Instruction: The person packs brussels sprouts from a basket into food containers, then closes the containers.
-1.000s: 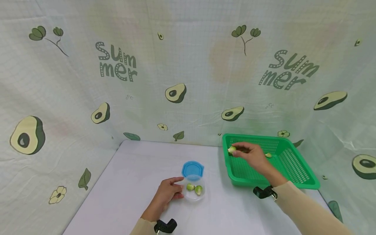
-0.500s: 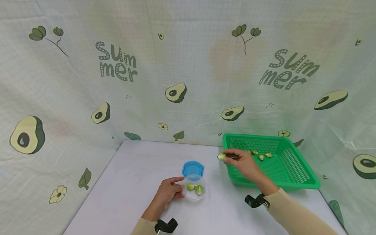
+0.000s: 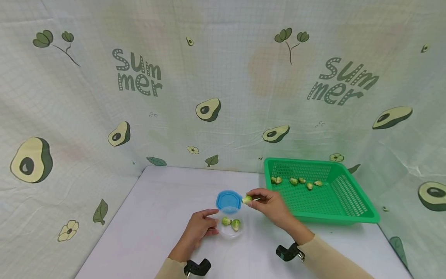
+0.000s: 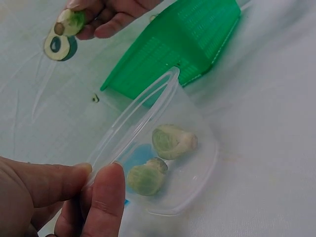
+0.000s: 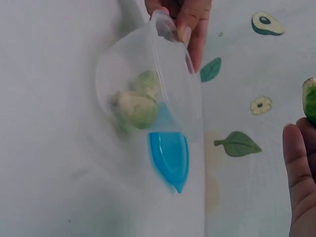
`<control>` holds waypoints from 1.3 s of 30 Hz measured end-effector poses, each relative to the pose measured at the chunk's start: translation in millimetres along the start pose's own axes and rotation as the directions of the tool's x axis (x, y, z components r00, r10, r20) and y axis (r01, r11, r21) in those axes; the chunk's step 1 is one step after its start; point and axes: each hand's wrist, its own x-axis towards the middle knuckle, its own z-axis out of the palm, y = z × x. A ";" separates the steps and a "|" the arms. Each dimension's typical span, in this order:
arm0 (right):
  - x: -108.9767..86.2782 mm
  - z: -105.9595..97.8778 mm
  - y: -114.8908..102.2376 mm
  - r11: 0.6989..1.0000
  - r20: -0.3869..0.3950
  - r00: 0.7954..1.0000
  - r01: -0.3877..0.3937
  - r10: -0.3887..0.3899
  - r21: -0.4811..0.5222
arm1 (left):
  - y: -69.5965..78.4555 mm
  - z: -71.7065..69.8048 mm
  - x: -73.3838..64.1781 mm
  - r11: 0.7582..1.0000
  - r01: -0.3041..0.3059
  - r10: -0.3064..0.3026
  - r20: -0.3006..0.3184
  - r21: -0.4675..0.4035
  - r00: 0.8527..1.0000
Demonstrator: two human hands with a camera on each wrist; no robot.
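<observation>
My left hand pinches the rim of a clear plastic bowl between thumb and fingers. Two Brussels sprouts lie inside it, pale green with whitish stem ends. In my right hand a third Brussels sprout is pinched at the fingertips, held to the upper right of the bowl, near the blue lid. The left wrist view shows that sprout with its cut stem end outward. Only part of the right hand shows at the edge of the right wrist view.
A green perforated basket stands at the right of the white table, with several Brussels sprouts along its back and left side. Behind the table hangs a cloth printed with avocados and leaves.
My right hand has carried its sprout left out of the basket to beside the blue lid, uncovering more sprouts in the basket. My left hand and the bowl have stayed in place.
</observation>
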 end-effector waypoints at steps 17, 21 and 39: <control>-11.6 53.4 25.7 1.000 0.016 1.000 0.020 -0.020 -0.001 | -0.5 -0.3 -0.2 1.000 -0.003 0.003 0.010 -0.007 1.000; -12.9 58.3 26.9 1.000 0.013 1.000 -0.005 0.005 -0.019 | -0.3 -0.4 -0.4 1.000 0.000 0.000 0.008 -0.003 1.000; -19.0 76.9 38.5 0.989 -0.019 0.999 -0.035 0.033 -0.142 | -1.7 -0.3 -0.6 0.999 -0.028 0.029 0.032 -0.034 0.999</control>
